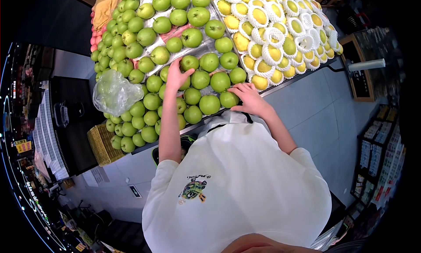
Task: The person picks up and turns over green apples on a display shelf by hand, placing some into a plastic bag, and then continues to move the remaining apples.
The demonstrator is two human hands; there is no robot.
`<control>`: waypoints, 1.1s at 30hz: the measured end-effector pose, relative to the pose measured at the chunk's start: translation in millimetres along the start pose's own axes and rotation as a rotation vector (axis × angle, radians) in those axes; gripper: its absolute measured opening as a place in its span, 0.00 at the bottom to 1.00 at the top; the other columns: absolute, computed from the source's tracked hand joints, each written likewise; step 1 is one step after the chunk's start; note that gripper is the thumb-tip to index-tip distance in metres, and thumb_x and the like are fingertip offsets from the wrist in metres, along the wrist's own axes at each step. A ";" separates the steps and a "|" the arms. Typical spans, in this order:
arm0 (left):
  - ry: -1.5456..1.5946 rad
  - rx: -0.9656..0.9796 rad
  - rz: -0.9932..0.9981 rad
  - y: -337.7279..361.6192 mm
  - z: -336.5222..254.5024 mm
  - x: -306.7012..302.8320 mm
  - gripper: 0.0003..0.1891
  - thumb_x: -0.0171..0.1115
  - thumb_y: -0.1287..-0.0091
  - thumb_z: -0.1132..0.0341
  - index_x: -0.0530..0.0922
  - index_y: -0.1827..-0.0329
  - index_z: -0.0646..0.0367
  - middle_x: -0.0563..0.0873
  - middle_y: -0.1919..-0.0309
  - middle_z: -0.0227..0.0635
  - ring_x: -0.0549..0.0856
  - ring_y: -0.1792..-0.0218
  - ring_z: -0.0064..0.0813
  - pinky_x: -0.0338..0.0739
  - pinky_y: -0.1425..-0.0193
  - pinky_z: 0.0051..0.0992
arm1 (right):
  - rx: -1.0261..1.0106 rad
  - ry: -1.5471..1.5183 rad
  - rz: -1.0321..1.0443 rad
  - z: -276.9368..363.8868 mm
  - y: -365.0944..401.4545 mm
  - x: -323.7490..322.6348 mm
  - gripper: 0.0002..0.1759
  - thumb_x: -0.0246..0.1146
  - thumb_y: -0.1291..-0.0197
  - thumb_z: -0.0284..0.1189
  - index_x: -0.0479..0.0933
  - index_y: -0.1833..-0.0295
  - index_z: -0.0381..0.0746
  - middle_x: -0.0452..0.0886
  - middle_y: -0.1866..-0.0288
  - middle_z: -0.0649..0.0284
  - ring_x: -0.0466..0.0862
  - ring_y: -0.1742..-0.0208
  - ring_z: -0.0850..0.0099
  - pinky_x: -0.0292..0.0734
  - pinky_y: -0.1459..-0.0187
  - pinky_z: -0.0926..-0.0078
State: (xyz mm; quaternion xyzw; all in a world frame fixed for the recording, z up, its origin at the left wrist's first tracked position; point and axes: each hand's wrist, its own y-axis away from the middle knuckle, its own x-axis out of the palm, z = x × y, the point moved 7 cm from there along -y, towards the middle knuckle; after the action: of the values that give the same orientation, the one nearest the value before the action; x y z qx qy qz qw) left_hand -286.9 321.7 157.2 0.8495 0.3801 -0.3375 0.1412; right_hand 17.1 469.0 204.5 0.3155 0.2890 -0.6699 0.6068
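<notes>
My left hand (176, 76) reaches into a pile of green apples (152, 101), its fingers and thumb curved against the left and lower sides of one green apple (190, 62). To the right, my right hand (251, 99) rests by the front edge of the display with its fingers apart. Its fingertips and thumb are beside another green apple (229, 99), which is not enclosed by the hand. A crumpled clear plastic bag (116, 93) lies on the apples left of my left hand.
Yellow fruit in white foam nets (272, 36) fills the display's right side. A wicker basket (104, 144) stands at the lower left. Red fruit and a tan cloth (105, 8) are at the far left back. Shelves (375, 154) stand at the right.
</notes>
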 end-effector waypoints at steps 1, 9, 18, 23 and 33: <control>0.000 0.000 0.000 -0.3 3.6 -2.8 0.41 0.88 0.40 0.56 0.78 0.27 0.65 0.87 0.36 0.55 0.88 0.37 0.51 0.84 0.31 0.45 | 0.000 0.000 0.000 1.8 -1.6 -2.4 0.37 0.83 0.44 0.40 0.81 0.29 0.45 0.81 0.34 0.60 0.77 0.27 0.60 0.61 0.22 0.56; 0.061 -0.125 -0.033 2.8 -0.8 -15.6 0.36 0.84 0.36 0.62 0.79 0.28 0.66 0.90 0.40 0.54 0.91 0.41 0.47 0.86 0.35 0.42 | -0.012 -0.052 -0.262 6.9 -95.4 -27.8 0.24 0.74 0.36 0.29 0.81 0.34 0.40 0.81 0.39 0.53 0.81 0.35 0.49 0.78 0.31 0.52; 0.042 0.036 -0.113 7.5 -12.3 -7.7 0.25 0.79 0.33 0.67 0.83 0.35 0.64 0.89 0.42 0.52 0.88 0.41 0.53 0.82 0.33 0.43 | -0.019 0.593 0.116 2.3 -196.5 24.0 0.46 0.88 0.56 0.33 0.79 0.28 0.43 0.80 0.33 0.55 0.78 0.28 0.55 0.71 0.26 0.55; 0.128 0.018 -0.156 19.0 -9.8 -13.2 0.21 0.73 0.30 0.72 0.83 0.34 0.63 0.89 0.43 0.51 0.90 0.44 0.48 0.85 0.38 0.41 | -0.101 0.654 0.195 12.7 -200.1 2.2 0.44 0.88 0.58 0.40 0.83 0.32 0.44 0.84 0.37 0.56 0.80 0.29 0.57 0.71 0.27 0.58; 0.080 0.027 -0.169 23.9 -19.5 -14.1 0.24 0.77 0.30 0.67 0.83 0.32 0.60 0.88 0.39 0.49 0.88 0.39 0.49 0.83 0.33 0.42 | -0.121 0.247 -0.029 12.9 -191.8 -42.0 0.42 0.83 0.55 0.44 0.82 0.30 0.48 0.84 0.41 0.50 0.80 0.31 0.50 0.78 0.29 0.53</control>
State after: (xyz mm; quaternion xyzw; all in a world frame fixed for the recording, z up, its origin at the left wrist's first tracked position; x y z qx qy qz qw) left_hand -266.9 307.6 180.6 0.8290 0.4513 -0.3191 0.0853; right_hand -172.0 504.0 246.0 0.3541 0.4058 -0.6159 0.5750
